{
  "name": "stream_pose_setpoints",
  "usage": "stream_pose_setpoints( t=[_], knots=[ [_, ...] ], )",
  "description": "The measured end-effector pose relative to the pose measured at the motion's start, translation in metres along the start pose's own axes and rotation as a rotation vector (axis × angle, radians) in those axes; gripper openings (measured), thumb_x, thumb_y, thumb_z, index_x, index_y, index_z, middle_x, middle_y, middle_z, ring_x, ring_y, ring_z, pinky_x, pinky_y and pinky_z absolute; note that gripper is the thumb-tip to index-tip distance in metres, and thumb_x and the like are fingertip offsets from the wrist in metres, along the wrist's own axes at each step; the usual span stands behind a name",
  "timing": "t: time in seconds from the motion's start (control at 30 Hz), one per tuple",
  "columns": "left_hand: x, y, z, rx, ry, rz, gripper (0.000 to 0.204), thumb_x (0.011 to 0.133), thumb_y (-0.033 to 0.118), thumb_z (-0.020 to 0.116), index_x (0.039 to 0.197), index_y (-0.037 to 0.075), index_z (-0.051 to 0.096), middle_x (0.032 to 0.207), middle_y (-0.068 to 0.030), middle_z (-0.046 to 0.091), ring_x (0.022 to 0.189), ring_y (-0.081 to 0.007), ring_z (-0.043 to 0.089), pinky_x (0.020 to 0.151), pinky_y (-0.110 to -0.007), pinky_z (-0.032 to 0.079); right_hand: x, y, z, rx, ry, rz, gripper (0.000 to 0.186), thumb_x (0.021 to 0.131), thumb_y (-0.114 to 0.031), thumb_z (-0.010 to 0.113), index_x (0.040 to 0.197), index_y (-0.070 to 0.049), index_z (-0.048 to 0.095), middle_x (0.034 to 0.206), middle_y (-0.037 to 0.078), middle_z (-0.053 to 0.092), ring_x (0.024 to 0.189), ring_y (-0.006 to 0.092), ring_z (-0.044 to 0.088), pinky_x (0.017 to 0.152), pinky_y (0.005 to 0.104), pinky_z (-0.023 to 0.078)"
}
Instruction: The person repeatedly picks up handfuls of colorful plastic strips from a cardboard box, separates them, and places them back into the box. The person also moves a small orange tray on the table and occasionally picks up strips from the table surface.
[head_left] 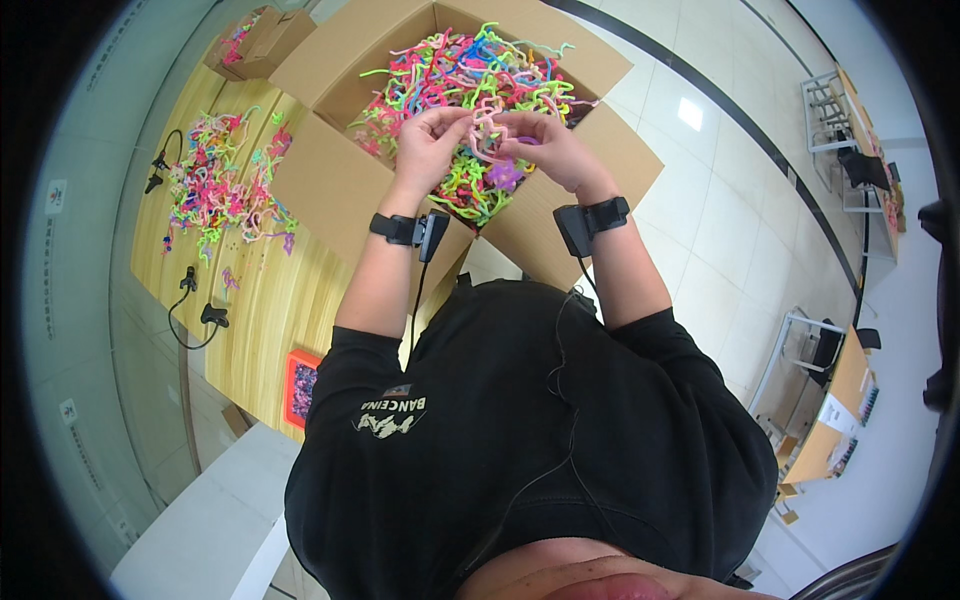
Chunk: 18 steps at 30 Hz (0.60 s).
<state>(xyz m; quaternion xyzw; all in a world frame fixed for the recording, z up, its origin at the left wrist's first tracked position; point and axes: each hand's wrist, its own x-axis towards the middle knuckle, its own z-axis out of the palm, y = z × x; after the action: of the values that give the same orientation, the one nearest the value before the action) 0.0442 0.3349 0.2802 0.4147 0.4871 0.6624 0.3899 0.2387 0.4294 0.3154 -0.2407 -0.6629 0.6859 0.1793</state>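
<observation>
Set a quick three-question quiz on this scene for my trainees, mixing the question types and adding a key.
1. True or false: the left hand and the right hand both grip a pale pink strand over the open cardboard box.

2. Choose one. Where does the loose pile of colourful strands lie?
A) On the tiled floor
B) On the wooden table to the person's left
C) On a chair to the person's right

3. Fill the gap: a black device is strapped to each ____.

Key: 1. True; 2. B; 3. wrist
</observation>
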Motion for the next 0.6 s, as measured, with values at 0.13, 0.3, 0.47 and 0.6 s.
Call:
stream_pose_setpoints(
  t=[0.13, 0.3, 0.47, 0.6],
  knots=[
    [0.004, 0.004, -0.011, 0.120, 0.059, 0.058, 0.017, 0.092, 0.007, 0.067, 0.107, -0.002, 0.068, 0.087, -0.0034, 0.070, 0.075, -0.0069, 0.064, 0.067, -0.021, 0.051, 0.003, 0.004, 0.002, -0.008, 0.004, 0.007, 0.040, 0.091, -0.009, 0.069, 0.128, 0.000, 0.059, 0.110, 0.006, 0.068, 0.101, 0.0126, 0.064, 0.090, 0.0267, 0.051],
    [0.010, 0.002, -0.029, 0.233, 0.142, 0.099, 0.017, 0.093, 0.007, 0.065, 0.107, -0.002, 0.069, 0.086, -0.0029, 0.070, 0.075, -0.0065, 0.063, 0.065, -0.020, 0.050, 0.003, 0.012, -0.004, 0.011, 0.128, 0.051, 0.040, 0.089, -0.005, 0.069, 0.127, 0.003, 0.059, 0.108, 0.008, 0.068, 0.095, 0.0135, 0.066, 0.084, 0.0260, 0.053],
    [0.017, -0.012, -0.053, 0.332, 0.282, 0.087, 0.026, 0.095, 0.013, 0.065, 0.116, -0.002, 0.066, 0.094, -0.0059, 0.070, 0.080, -0.0079, 0.064, 0.071, -0.023, 0.052, 0.006, 0.021, -0.010, 0.049, 0.386, 0.064, 0.040, 0.088, -0.004, 0.070, 0.125, 0.007, 0.058, 0.111, 0.014, 0.069, 0.094, 0.0167, 0.068, 0.084, 0.0268, 0.054],
    [0.016, -0.019, -0.048, 0.462, 0.140, -0.065, 0.035, 0.094, 0.017, 0.066, 0.125, 0.002, 0.064, 0.097, -0.0062, 0.070, 0.082, -0.0082, 0.063, 0.071, -0.023, 0.051, 0.010, 0.026, -0.005, 0.158, 0.435, 0.040, 0.044, 0.086, -0.003, 0.071, 0.127, 0.005, 0.056, 0.118, 0.015, 0.066, 0.100, 0.0189, 0.067, 0.087, 0.0275, 0.053]
  ],
)
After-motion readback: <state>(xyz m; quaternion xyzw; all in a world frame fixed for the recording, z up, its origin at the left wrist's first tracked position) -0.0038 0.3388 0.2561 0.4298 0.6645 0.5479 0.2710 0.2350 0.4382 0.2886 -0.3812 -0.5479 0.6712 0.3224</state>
